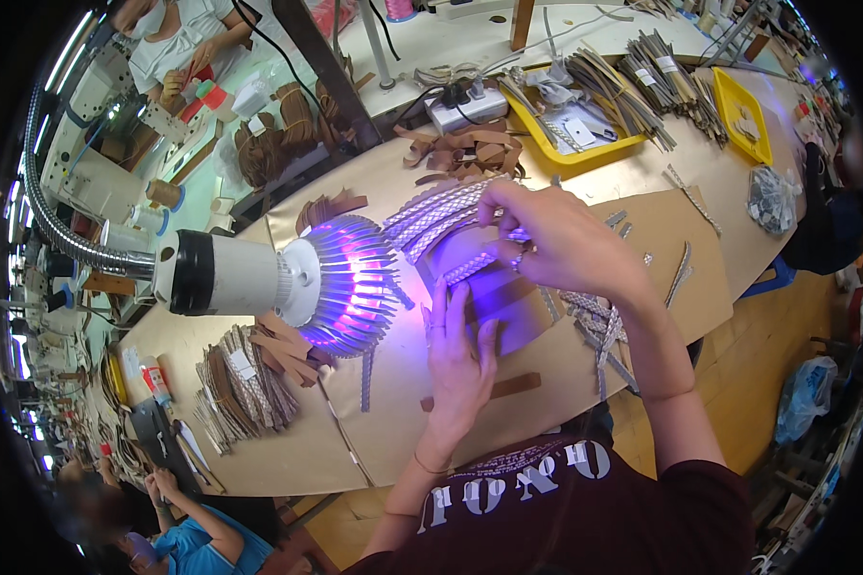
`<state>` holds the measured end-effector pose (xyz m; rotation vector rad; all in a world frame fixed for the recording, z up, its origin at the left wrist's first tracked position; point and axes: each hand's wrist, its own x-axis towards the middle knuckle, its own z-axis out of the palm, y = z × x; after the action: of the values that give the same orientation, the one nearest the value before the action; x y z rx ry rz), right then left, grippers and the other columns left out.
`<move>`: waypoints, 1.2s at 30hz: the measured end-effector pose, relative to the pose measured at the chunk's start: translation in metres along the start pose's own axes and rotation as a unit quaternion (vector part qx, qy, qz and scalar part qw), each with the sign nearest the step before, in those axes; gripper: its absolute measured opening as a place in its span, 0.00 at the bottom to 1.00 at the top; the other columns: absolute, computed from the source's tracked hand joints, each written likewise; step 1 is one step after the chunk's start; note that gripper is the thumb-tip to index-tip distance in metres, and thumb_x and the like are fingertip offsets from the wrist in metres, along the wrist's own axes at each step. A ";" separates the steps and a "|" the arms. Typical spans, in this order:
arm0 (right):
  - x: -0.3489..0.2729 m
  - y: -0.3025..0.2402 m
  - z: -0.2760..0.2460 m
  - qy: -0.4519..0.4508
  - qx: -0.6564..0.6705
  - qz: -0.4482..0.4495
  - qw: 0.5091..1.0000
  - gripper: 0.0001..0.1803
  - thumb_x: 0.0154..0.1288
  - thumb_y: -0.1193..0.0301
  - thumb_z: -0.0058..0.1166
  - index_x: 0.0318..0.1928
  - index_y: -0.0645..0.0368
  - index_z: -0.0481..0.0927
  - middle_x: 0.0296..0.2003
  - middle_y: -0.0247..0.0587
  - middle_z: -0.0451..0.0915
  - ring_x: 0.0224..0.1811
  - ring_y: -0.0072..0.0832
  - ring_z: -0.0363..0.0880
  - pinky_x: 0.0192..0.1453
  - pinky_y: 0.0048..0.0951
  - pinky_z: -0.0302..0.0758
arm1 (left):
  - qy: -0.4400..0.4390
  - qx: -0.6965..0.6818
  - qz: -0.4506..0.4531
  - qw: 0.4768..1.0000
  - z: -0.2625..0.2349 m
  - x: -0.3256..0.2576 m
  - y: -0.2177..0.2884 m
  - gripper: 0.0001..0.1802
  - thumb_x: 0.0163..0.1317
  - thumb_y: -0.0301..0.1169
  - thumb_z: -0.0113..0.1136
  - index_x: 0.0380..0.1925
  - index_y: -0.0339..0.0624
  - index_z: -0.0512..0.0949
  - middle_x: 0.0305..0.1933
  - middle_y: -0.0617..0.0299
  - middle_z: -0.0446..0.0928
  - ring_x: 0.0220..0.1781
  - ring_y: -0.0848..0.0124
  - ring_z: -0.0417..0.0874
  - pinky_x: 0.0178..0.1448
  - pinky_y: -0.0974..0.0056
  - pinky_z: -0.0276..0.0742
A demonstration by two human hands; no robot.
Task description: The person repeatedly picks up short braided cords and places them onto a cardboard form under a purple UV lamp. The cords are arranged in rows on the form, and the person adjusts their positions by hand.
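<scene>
Under the purple light of a finned lamp, a short woven strip lies on a flat piece at the middle of the table. My left hand rests beside it with fingers stretched out, the fingertips touching the strip's near end. My right hand bends over the other end, thumb and fingers pinched on the strip; its fingertips are partly hidden. Just beyond, several similar woven strips lie side by side. A brown strip sits to the right of my left wrist.
The lamp's metal gooseneck arches in from the left. Bundled strips lie at left, brown strips behind. A yellow tray and a power strip stand at the back. Loose woven strips lie near my right forearm. Other people sit nearby.
</scene>
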<state>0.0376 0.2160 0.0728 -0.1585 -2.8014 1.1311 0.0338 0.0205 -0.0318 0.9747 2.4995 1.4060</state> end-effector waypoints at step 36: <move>-0.041 0.101 0.050 0.033 0.375 0.144 0.915 0.21 0.61 0.68 0.68 0.44 0.57 0.67 0.24 0.29 0.74 0.25 0.14 0.67 0.28 0.20 0.65 | -0.039 0.061 -0.038 0.997 -0.008 0.003 0.017 0.29 0.68 0.34 0.58 0.67 0.39 0.64 0.72 0.41 0.61 0.74 0.45 0.62 0.78 0.43 0.47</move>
<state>0.0764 0.2482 -0.0359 -0.5217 -2.1229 2.1172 0.0365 0.0226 -0.0129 0.9248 2.5610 1.1848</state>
